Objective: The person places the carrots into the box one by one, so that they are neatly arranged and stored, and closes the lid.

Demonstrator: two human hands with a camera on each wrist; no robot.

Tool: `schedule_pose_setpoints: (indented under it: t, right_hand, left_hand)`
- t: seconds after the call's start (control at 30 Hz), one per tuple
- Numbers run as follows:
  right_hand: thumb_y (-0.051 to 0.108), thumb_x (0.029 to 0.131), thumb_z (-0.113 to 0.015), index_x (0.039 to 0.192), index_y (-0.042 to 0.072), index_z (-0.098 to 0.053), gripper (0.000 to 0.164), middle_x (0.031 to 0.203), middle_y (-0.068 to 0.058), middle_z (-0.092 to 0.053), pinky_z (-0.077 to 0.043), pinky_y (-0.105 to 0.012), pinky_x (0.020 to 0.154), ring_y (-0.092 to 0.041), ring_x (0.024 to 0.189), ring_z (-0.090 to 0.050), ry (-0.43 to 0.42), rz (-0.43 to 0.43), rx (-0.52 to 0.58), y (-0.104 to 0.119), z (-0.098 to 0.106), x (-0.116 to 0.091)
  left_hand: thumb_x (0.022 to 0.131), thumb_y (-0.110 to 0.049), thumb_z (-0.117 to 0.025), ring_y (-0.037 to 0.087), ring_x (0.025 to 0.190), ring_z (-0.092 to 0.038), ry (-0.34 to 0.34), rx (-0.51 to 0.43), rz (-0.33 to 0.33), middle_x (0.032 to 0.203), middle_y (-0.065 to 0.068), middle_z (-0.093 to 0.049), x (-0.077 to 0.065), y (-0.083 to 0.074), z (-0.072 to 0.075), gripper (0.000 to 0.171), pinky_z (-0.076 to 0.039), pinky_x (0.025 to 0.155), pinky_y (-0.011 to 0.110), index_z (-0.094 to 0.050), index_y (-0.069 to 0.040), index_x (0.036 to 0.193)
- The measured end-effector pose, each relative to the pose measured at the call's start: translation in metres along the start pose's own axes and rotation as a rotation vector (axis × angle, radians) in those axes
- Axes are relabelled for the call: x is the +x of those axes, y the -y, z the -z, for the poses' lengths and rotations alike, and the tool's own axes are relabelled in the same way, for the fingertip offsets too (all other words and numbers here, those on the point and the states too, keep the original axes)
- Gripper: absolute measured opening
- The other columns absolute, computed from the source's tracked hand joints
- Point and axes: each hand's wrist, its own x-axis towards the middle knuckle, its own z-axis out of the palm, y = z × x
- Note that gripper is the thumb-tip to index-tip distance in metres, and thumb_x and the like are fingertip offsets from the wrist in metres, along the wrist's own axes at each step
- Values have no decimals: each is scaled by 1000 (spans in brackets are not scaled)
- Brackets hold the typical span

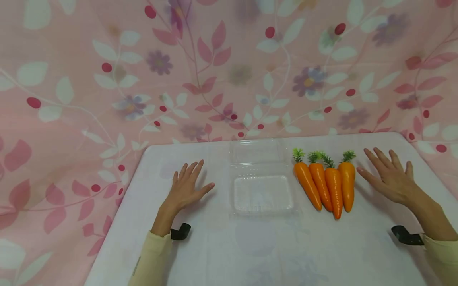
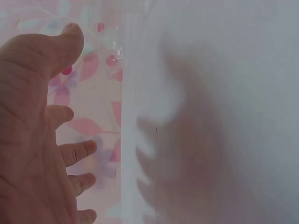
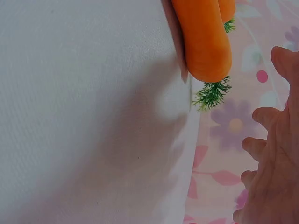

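My left hand (image 1: 186, 187) is held over the left part of the table, fingers spread and straight, holding nothing. To its right lies a clear plastic clamshell box (image 1: 262, 194), its lid (image 1: 257, 153) folded back toward the wall. Several orange carrots (image 1: 333, 186) with green leafy tops lie side by side right of the box, tips toward me. Just right of them my right hand (image 1: 393, 180) hovers with spread fingers and nothing in it. The right wrist view shows the nearest carrot (image 3: 205, 46) beside that hand; in the left wrist view the left hand (image 2: 32, 126) casts a shadow on the cloth.
A white cloth (image 1: 214, 254) with faint prints covers the table. Behind it hangs a pink floral curtain (image 1: 222, 71), which also shows along both sides. A black wrist mount (image 1: 181, 231) sits on the left wrist, another mount (image 1: 406, 236) on the right.
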Motion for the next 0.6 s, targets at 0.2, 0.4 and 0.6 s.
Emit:
schedule_pose_setpoints:
  t: [0.2, 0.4, 0.6]
  right_hand:
    - [48, 101, -45, 159, 14, -4, 79, 158, -30, -1, 23, -73, 95, -54, 140, 17, 5, 3, 21, 3, 1, -3]
    - [47, 101, -46, 159, 13, -3, 79, 158, -31, 0, 25, -72, 94, -55, 139, 18, 10, 3, 31, 2, 1, -6]
    - [47, 101, -46, 159, 14, -3, 80, 158, -31, 0, 24, -73, 94, -55, 139, 18, 21, 10, 38, 3, 0, -6]
  left_hand:
    - [90, -69, -52, 37, 145, -19, -3, -109, -66, 158, 8, -29, 4, -5, 0, 85, -11, 112, 65, -19, -31, 159]
    - [85, -72, -57, 31, 144, -24, 6, -172, -102, 158, 5, -30, 8, -7, -5, 88, -24, 111, 60, -24, -35, 157]
    - [83, -64, -68, 24, 146, -22, 102, -327, -148, 158, -6, -29, 8, -11, -8, 88, -24, 112, 59, -28, -36, 156]
